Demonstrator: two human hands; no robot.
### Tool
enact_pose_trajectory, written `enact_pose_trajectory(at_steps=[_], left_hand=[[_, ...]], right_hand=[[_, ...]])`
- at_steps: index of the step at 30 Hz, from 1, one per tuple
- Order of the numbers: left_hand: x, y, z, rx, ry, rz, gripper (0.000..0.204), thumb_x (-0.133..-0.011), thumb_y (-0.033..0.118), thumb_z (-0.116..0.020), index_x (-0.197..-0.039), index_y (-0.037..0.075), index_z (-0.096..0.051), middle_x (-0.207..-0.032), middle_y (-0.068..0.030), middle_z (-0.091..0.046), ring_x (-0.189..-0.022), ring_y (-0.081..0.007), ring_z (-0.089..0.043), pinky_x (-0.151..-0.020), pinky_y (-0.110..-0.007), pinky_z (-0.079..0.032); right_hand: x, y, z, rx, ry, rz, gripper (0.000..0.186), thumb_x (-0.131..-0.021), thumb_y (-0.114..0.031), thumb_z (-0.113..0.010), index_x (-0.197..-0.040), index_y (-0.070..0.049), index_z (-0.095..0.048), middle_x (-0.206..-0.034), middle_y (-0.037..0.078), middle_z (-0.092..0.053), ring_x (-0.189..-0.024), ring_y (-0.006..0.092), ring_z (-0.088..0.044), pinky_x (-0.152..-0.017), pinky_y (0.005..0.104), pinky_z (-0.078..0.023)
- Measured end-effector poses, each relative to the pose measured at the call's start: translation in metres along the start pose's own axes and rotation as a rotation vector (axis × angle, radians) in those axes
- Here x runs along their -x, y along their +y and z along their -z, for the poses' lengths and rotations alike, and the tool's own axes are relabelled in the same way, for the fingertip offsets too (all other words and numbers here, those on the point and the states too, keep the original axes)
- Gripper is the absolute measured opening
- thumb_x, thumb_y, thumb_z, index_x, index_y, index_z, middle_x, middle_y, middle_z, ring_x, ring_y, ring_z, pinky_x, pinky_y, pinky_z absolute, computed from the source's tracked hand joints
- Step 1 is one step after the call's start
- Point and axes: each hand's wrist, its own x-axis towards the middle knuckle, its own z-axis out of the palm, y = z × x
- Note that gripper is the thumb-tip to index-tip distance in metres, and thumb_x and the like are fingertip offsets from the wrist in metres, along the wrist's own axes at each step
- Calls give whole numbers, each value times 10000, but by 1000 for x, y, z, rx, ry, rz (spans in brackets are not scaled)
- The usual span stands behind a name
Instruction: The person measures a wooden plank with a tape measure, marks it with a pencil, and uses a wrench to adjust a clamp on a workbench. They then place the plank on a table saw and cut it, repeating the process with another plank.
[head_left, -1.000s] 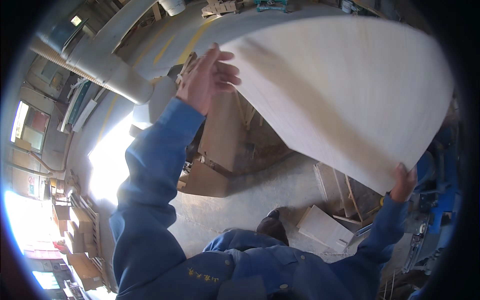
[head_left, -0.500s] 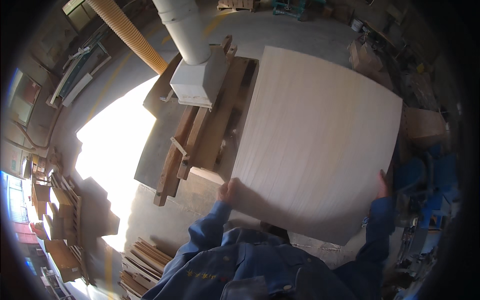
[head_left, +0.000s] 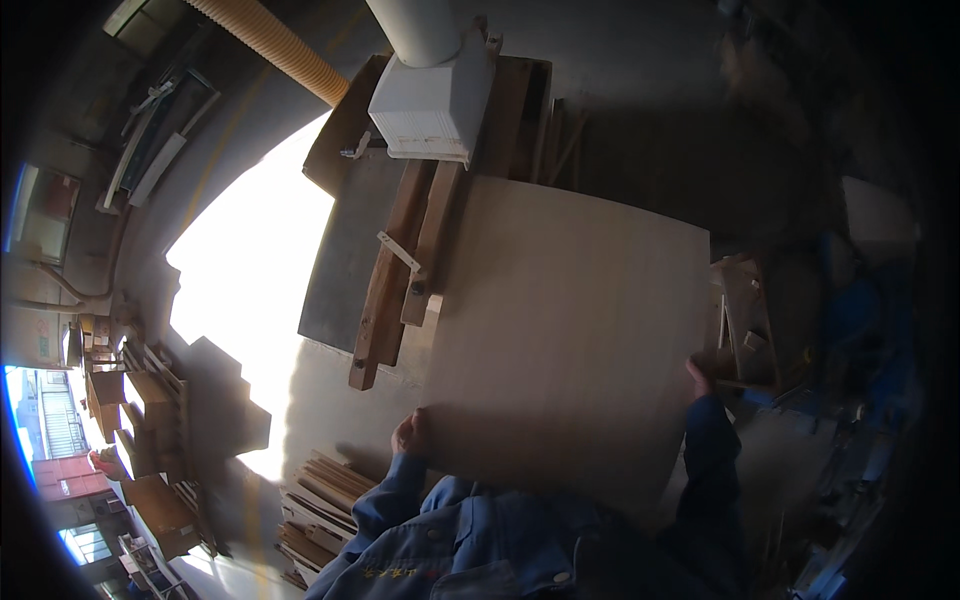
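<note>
A large pale wooden panel (head_left: 570,330) lies between my two hands, its far part over the table of a woodworking machine (head_left: 345,255). My left hand (head_left: 410,432) is closed around the panel's left edge near the close corner. On the opposite edge, my right hand (head_left: 699,376) grips the panel, with the thumb showing and the other fingers hidden. Just left of the panel run two brown wooden fence bars (head_left: 395,285) with a small pale cross strip (head_left: 399,251). Over the bars sits a white hood (head_left: 430,110) on a thick pipe.
A ribbed yellow hose (head_left: 280,50) comes down at the far left. Thin wooden strips (head_left: 325,510) are stacked by my left elbow. Cardboard boxes (head_left: 160,515) stand along the left side. A wooden crate (head_left: 745,325) with offcuts is beyond my right hand. Bright sunlight covers the floor at left.
The panel has come down and to the left, its left side now close against the fence bars. Both hands moved with it, still gripping its edges. The view has shifted and darkened.
</note>
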Motion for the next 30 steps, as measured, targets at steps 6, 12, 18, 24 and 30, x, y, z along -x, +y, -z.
enact_pose_trajectory(at_steps=[6,12,18,24,30], left_hand=[[-6,-16,21,28,-98,-2,506,-936,430,-433,-943,-18,-668,-816,-107,-683,-781,-191,-640,-706,-319,-502],[-8,-15,22,186,-95,-40,499,-950,414,-437,-932,-32,-660,-811,-82,-669,-756,-150,-616,-675,-288,-497],[-14,-13,22,244,-117,-44,525,-952,426,-423,-944,-46,-653,-807,-81,-666,-754,-143,-609,-680,-290,-493],[-28,-17,18,146,-97,-40,556,-945,453,-404,-939,-44,-655,-797,-94,-670,-751,-161,-619,-681,-303,-492],[-25,10,22,-26,-66,-29,562,-932,473,-401,-933,-23,-665,-798,-126,-678,-771,-191,-636,-699,-338,-497]], right_hand=[[36,3,-15,-105,-348,9,371,-886,-259,-580,-1167,-20,-546,-1109,115,-603,-1000,245,-592,-861,371,-480],[74,93,53,1039,-266,184,429,-918,-343,-511,-1187,-10,-528,-1084,147,-615,-995,269,-592,-846,391,-482],[91,124,82,1420,-9,65,430,-915,-387,-466,-1154,-40,-550,-1089,218,-604,-981,374,-589,-813,410,-495],[90,116,57,1152,90,96,434,-884,-401,-509,-1083,-24,-589,-1027,211,-632,-963,354,-602,-799,417,-495],[98,99,37,975,10,82,367,-903,-308,-524,-1122,-19,-576,-1011,150,-650,-901,232,-627,-772,329,-508]])
